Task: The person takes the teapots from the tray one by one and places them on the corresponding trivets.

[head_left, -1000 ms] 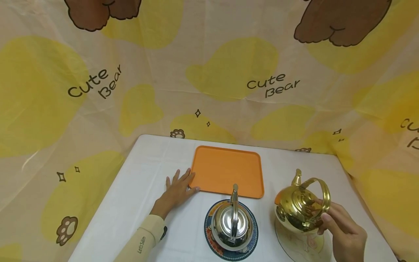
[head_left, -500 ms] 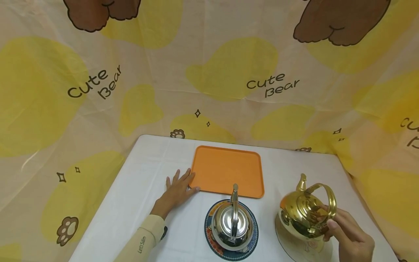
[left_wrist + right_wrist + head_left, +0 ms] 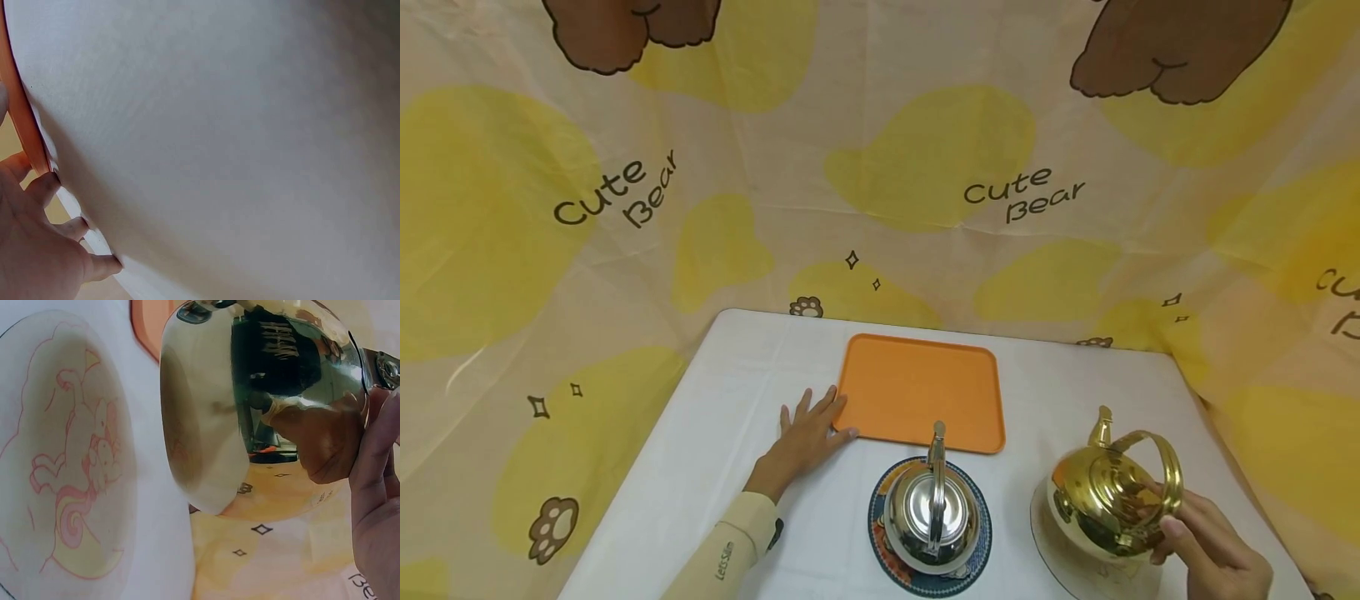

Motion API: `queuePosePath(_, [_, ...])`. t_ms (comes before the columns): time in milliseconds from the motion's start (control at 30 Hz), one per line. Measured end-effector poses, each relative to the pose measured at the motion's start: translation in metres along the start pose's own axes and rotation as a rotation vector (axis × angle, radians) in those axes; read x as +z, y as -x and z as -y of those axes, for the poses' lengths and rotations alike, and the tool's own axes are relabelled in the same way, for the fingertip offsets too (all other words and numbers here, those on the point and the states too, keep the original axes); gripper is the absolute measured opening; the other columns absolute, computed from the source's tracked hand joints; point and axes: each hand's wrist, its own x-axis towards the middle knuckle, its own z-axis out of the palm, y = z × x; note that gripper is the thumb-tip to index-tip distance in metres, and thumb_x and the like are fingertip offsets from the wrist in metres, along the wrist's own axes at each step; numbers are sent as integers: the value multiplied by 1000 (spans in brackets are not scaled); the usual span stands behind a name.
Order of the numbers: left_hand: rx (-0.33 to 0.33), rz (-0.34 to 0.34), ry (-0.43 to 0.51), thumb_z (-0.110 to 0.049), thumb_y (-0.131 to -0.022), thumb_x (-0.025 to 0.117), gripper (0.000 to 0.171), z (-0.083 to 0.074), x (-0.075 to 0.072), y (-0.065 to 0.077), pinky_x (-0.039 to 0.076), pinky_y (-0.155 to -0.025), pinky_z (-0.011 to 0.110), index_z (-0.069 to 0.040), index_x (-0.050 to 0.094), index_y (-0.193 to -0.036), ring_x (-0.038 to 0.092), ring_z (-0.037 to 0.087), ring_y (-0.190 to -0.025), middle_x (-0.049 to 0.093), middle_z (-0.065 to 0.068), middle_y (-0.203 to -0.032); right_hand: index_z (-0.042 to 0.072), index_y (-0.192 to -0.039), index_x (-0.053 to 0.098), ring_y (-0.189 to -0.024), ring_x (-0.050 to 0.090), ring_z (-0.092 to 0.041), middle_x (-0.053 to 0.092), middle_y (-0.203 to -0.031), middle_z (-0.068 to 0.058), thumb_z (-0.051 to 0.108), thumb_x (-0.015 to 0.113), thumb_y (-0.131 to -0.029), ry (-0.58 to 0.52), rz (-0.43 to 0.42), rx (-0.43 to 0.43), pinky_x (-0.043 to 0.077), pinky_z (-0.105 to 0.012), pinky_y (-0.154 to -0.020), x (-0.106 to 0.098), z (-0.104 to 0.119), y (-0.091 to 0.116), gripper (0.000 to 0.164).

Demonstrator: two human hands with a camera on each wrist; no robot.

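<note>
My right hand [image 3: 1217,546] grips the handle of a shiny gold teapot [image 3: 1093,500] at the right of the table. In the right wrist view, a gap separates the teapot [image 3: 262,425] from the pale round placemat [image 3: 75,456] with a pink line drawing, so it hangs in the air. Spread fingers of my left hand [image 3: 805,442] rest against the left edge of an orange tray [image 3: 925,392]. Its fingertips touch the white tablecloth in the left wrist view. A silver teapot [image 3: 936,517] stands between the hands on a patterned round placemat [image 3: 985,546].
A white cloth covers the table [image 3: 737,358]. Behind it hangs a yellow and beige curtain [image 3: 910,167] printed with bears and lettering, which also drapes along both sides.
The right hand has carried the gold teapot to the right and nearer to me, over the pale placemat. My left hand, the tray and the silver teapot have stayed put.
</note>
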Motion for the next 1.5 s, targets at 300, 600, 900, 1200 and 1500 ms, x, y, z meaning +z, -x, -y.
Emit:
queuePosePath(300, [4, -3, -6, -60, -105, 57, 77, 2, 2, 0, 1, -120, 82, -17, 39, -166, 8, 49, -162, 24, 8, -177, -39, -121, 49, -88, 68, -23, 73, -124, -25, -36, 41, -92, 151, -39, 79, 52, -31, -50, -5, 9, 7, 30])
queuePosePath(600, [-3, 7, -5, -61, -105, 55, 78, 4, 3, 0, 0, -121, 81, -18, 37, -167, 7, 48, -163, 23, 7, -177, -33, -125, 54, -87, 65, -14, 74, -128, -5, -27, 47, -97, 496, -21, 226, 54, -28, -53, -9, 21, 11, 30])
queuePosePath(900, [-3, 5, -4, -60, -105, 56, 77, 3, 2, 0, 0, -121, 81, -17, 38, -166, 7, 49, -163, 23, 8, -177, -19, -136, 60, -77, 66, -11, 66, -130, 11, -14, 52, -104, 887, 103, 301, 57, -29, -57, -18, 27, 15, 34])
queuePosePath(1200, [-3, 0, -3, -59, -105, 56, 76, 2, 3, 1, 0, -121, 81, -17, 38, -166, 8, 48, -163, 24, 8, -177, -19, -136, 60, -75, 67, -11, 67, -128, 16, -14, 52, -104, 906, 92, 320, 57, -27, -58, -21, 23, 18, 34])
queuePosePath(1500, [7, -1, 5, -58, -105, 56, 76, 0, 1, 1, 0, -121, 81, -17, 38, -166, 7, 48, -163, 23, 8, -177, -20, -135, 60, -71, 69, -12, 69, -120, 19, -10, 55, -105, 916, 53, 363, 58, -27, -59, -24, 20, 22, 32])
